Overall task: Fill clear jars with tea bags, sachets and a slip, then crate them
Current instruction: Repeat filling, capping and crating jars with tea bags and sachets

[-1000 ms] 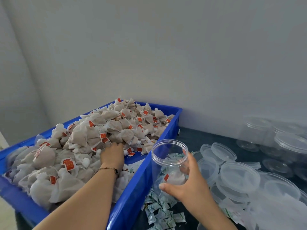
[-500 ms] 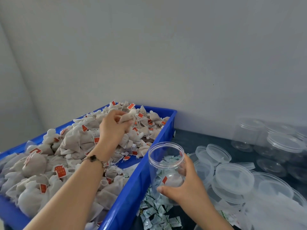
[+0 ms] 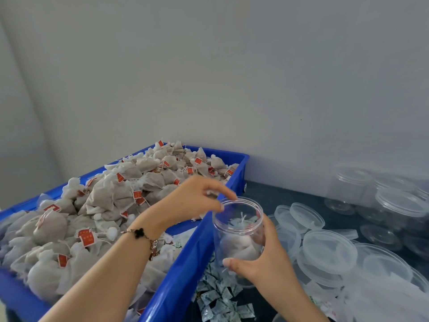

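A blue crate (image 3: 185, 270) on the left is heaped with beige tea bags (image 3: 104, 201) that carry red tags. To its right my right hand (image 3: 262, 263) grips a clear jar (image 3: 239, 205) round its lower wall and holds it upright. A few tea bags (image 3: 241, 249) lie inside, and one more sits higher up just under the mouth. My left hand (image 3: 192, 198) hovers at the jar's rim with loosely spread fingers, and I see nothing held in them. Small green-and-white sachets (image 3: 220, 296) lie scattered on the dark table below the jar.
Several clear lids (image 3: 329, 252) are piled to the right of the jar. Empty lidded jars (image 3: 350, 184) stand at the back right by the wall. White plastic or paper (image 3: 383, 296) covers the near right corner. The crate's wall runs close along the jar's left side.
My left hand lifted a tea bag from the heap, carried it right to the jar mouth and let it go. More tea bags now lie in the jar. My right hand kept its grip.
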{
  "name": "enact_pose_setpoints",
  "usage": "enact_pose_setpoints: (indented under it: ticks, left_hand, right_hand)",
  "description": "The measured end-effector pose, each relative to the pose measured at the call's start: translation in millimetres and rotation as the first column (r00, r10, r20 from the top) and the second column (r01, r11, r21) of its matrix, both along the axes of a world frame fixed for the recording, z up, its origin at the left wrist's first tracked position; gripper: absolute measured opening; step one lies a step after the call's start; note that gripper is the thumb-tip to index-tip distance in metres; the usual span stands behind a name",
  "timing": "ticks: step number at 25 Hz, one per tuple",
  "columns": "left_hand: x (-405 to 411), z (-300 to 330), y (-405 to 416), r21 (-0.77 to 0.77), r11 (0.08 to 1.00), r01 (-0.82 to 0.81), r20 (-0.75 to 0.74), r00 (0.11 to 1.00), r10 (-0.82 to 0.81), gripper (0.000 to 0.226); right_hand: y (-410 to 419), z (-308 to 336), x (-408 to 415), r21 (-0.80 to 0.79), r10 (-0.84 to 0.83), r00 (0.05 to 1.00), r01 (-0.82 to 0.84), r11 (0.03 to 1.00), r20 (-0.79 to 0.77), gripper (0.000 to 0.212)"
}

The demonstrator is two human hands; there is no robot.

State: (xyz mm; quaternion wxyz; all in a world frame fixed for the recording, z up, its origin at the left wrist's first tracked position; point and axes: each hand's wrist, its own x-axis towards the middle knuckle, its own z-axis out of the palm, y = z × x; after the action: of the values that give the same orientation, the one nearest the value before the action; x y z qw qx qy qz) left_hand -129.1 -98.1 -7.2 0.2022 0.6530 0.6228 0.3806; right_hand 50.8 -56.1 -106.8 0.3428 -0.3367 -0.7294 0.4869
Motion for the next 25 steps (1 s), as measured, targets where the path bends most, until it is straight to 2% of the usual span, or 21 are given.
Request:
enact_pose_setpoints:
  ticks: [2,3,4,5,6,7,9,14,17,21,25]
  left_hand:
    - [-17,-5,4,0.128,0.951,-0.283,0.081,0.958,0.274,0.032]
    - [-29,-9,6,0.118,0.89,-0.441,-0.015,0.895,0.445,0.027]
    - [-42,-15,8,0.047,0.826,-0.561,-0.23,0.799,0.556,0.025]
    - [-55,-22,8,-0.079,0.762,-0.642,-0.479,0.695,0.536,0.026]
    - [-64,-30,9,-0.242,0.685,-0.687,-0.667,0.631,0.396,0.029]
    - [-67,-37,7,-0.387,0.602,-0.698,-0.763,0.609,0.216,0.033]
    - [-68,-49,5,-0.54,0.508,-0.671,-0.789,0.613,-0.028,0.041]
    - [-68,-72,9,-0.543,0.46,-0.703,-0.813,0.578,-0.077,0.044]
    - [-75,-85,15,-0.532,0.426,-0.732,-0.814,0.581,-0.018,0.046]
    - [-83,-94,14,-0.439,0.455,-0.774,-0.79,0.574,0.214,0.042]
    - [-82,-100,12,-0.398,0.467,-0.79,-0.819,0.535,0.207,0.042]
  right_hand:
    - [0,0,0,-0.002,0.001,1.0,-0.001,1.0,0.024,0.119]
    - [0,0,0,-0.002,0.002,1.0,-0.002,1.0,0.028,0.119]
    - [0,0,0,-0.002,0.004,1.0,-0.004,1.0,0.028,0.118]
    - [0,0,0,-0.004,0.005,1.0,-0.004,1.0,0.024,0.118]
    - [1,-1,0,-0.009,0.005,1.0,-0.004,1.0,0.019,0.117]
    - [1,-1,0,-0.014,0.008,1.0,-0.008,1.0,0.017,0.116]
    - [1,-3,0,-0.026,0.022,1.0,-0.022,0.999,0.01,0.112]
    - [-2,0,-2,-0.049,0.025,1.0,-0.025,0.998,-0.003,0.097]
    - [-2,1,0,-0.058,0.038,0.999,-0.038,0.998,-0.003,0.095]
    - [-2,2,0,-0.05,0.042,0.999,-0.042,0.998,-0.004,0.096]
    - [-3,2,1,-0.049,0.063,0.998,-0.064,0.997,-0.024,0.097]
